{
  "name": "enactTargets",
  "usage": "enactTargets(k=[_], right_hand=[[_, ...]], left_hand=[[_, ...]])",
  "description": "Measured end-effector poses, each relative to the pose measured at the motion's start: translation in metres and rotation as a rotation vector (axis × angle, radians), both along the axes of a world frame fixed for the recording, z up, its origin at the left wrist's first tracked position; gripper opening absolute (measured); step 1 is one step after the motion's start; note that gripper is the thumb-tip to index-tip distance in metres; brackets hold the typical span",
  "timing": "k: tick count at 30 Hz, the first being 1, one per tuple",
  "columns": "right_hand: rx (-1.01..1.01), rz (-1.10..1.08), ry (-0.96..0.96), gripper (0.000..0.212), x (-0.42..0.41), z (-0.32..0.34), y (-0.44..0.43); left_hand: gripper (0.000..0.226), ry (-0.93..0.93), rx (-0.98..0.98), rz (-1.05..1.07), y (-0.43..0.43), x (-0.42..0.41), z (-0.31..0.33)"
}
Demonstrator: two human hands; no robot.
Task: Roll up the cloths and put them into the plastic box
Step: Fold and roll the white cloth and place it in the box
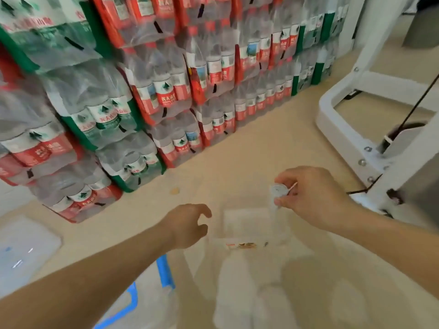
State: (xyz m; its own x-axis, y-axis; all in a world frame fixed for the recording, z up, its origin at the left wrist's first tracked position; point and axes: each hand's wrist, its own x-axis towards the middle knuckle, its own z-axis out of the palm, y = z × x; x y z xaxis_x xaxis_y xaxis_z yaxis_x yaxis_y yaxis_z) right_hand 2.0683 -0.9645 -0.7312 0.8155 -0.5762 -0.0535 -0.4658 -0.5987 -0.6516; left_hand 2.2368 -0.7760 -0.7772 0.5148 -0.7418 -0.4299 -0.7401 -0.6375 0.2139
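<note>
Holding a small whitish roll point(277, 191), probably a rolled cloth though blur obscures its detail, the right hand point(313, 198) pinches it between thumb and fingers above the far right corner of the plastic box point(251, 230). The box is transparent, rectangular and faint against the beige floor point(261, 148); a small orange label point(242, 245) marks its near wall. The left hand point(187, 225) hovers just left of the box, fingers spread and curled, gripping nothing. Beyond the box, bare floor extends to stacked packs of bottled water point(142, 91). Right of the box stands a white frame point(356, 129). A blue-edged item point(164, 271) lies near left of the box.
</note>
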Motion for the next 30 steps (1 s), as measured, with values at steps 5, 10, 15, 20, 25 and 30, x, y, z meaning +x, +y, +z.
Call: enactTargets(k=[5, 10, 15, 20, 25, 30], right_hand=[[0.135, -0.024, 0.096, 0.022, 0.047, -0.102, 0.010], [0.208, -0.104, 0.157, 0.021, 0.080, -0.158, 0.024], [0.197, -0.144, 0.215, 0.018, 0.109, -0.189, 0.034], [0.307, -0.304, 0.217, 0.018, 0.126, -0.205, 0.042], [0.490, -0.355, 0.201, 0.024, 0.136, -0.205, 0.038], [0.852, -0.515, 0.087, 0.016, 0.132, -0.203, 0.033]], left_hand=[[0.039, 0.086, -0.123, 0.158, -0.006, 0.015, -0.072], [0.025, 0.136, -0.220, 0.136, -0.005, 0.005, -0.081], [0.037, 0.232, -0.458, 0.315, -0.009, 0.013, -0.091], [0.065, 0.396, -0.457, 0.331, -0.029, 0.028, -0.098], [0.062, 0.456, -0.513, 0.413, -0.034, 0.030, -0.097], [0.061, 0.485, -0.549, 0.454, -0.034, 0.031, -0.099]])
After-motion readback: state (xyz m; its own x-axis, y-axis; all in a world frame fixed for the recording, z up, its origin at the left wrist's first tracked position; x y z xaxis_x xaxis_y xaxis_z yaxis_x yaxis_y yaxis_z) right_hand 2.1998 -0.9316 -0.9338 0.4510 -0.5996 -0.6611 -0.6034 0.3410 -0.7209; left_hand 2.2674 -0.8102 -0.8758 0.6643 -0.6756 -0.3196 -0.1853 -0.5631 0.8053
